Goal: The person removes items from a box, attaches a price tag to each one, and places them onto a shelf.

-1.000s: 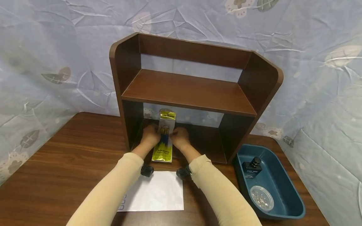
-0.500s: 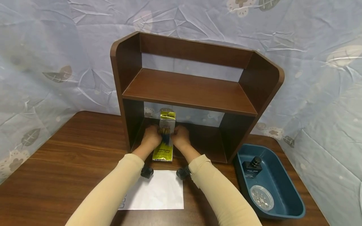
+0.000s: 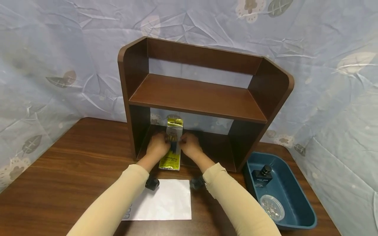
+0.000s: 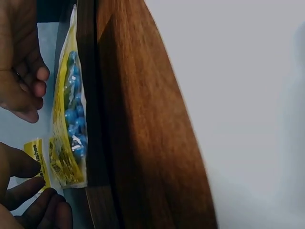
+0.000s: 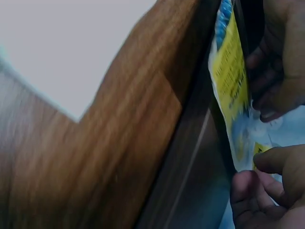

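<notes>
Hands (image 3: 157, 145) (image 3: 191, 145) flank packaged brushes (image 3: 173, 146); a bin (image 3: 292, 193) contains a bottle (image 3: 262, 178) and tub (image 3: 272, 207).

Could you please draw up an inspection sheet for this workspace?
Surface: brown wooden table, with a white sheet on it.
Job's things: brush packet in the lower compartment of the shelf.
Clutter: blue tray holding a black bottle and a clear round container.
Grips: left grip and right grip at the packet's sides; whether they hold it is unclear.
Cables: nothing seen.
Surroundings: patterned cloth behind the table.
</notes>
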A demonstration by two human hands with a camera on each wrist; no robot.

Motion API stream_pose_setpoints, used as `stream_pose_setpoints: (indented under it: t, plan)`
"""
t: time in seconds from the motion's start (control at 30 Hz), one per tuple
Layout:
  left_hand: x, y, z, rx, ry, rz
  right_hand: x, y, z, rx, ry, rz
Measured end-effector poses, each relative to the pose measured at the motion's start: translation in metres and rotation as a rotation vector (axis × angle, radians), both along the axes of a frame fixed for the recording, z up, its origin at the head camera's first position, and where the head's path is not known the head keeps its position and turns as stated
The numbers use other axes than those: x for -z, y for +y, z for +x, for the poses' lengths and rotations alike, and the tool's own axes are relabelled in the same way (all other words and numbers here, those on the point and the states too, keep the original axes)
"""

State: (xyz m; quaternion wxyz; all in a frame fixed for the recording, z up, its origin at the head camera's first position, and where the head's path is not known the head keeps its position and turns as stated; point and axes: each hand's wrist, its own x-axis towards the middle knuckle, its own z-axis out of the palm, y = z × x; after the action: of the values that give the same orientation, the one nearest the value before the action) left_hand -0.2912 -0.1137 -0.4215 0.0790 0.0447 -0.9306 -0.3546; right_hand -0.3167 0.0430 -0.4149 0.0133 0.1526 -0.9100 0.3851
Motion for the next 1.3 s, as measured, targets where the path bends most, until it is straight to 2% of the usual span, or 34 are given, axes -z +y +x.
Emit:
stream_pose_setpoints:
  t: [0.2, 0.37, 0.5, 0.6, 0.83, 1.03, 1.13, 1.3]
  plan:
    - [0.003, 0.004, 0.006, 0.023, 0.045, -0.001, -0.008, 0.011, 0.004, -0.009, 0.017, 0.042]
    - [0.008, 0.006, 0.013, 0.071, 0.112, 0.059, -0.013, 0.014, 0.007, -0.063, 0.042, 0.102]
    - [0.007, 0.012, 0.02, 0.109, 0.149, 0.102, -0.024, 0.021, 0.01, -0.127, 0.055, 0.19]
    - [0.005, 0.019, 0.022, 0.153, 0.156, 0.128, -0.036, 0.029, 0.015, -0.147, 0.059, 0.261]
    - [0.002, 0.04, 0.031, 0.273, 0.109, 0.249, -0.057, 0.049, 0.037, -0.193, 0.104, 0.299]
    - [0.0, 0.062, 0.044, 0.379, 0.105, 0.302, -0.065, 0.077, 0.059, -0.164, 0.134, 0.279]
    - [-0.002, 0.073, 0.053, 0.442, 0.05, 0.391, -0.067, 0.095, 0.069, -0.163, 0.143, 0.289]
    - [-0.008, 0.092, 0.068, 0.505, -0.037, 0.543, -0.072, 0.129, 0.082, -0.172, 0.189, 0.289]
